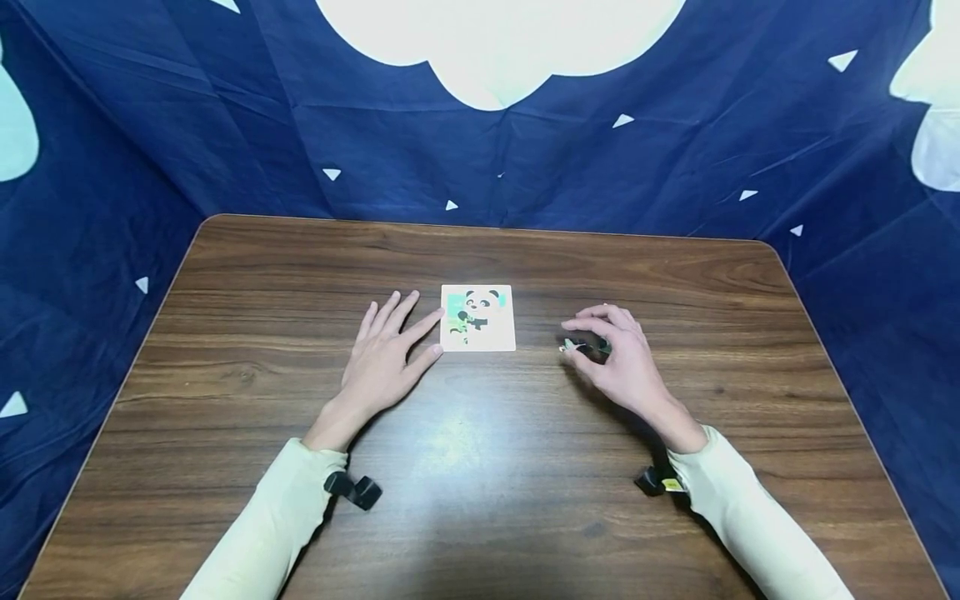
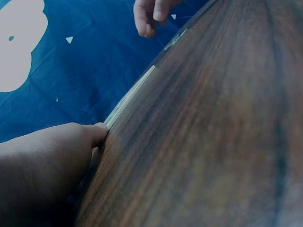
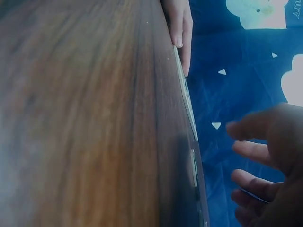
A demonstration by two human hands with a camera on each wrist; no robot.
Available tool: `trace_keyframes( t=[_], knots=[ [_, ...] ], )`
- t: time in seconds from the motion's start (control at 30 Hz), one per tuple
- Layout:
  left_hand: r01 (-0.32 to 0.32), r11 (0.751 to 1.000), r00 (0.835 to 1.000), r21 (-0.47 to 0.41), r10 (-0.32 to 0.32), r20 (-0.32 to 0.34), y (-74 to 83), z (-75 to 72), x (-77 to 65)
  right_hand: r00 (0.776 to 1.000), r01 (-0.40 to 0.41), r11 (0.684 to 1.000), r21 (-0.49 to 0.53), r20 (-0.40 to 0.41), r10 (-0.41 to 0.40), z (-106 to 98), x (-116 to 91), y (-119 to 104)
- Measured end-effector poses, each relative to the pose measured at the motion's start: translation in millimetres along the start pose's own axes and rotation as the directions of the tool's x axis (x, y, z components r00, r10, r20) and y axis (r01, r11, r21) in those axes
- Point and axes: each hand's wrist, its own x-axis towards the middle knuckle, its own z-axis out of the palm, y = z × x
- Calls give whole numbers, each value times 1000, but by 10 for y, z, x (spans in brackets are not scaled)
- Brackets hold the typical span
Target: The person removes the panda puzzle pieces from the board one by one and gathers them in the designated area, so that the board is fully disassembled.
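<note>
A square white card or board with a panda picture lies flat near the middle of the table. My left hand rests on the table left of it, fingers spread, thumb and forefinger touching its left edge. To the right, my right hand hovers with loosely bent fingers, holding nothing. Beneath it lie one or more small flat green-and-white pieces, partly hidden by the fingers. In the right wrist view, a flat piece lies on the table, apart from the raised fingers.
The brown wood-grain table has rounded far corners. Dark blue cloth with white clouds and small triangles hangs behind it and at both sides. A small black device sits at the left wrist, another at the right.
</note>
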Motion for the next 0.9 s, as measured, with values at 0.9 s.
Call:
trace_keyframes(
  t=[0.9],
  knots=[
    [0,1000,1000,6,0,6,6,-12,-2,988,-55,997,-46,141,61,-160,30,497]
  ],
)
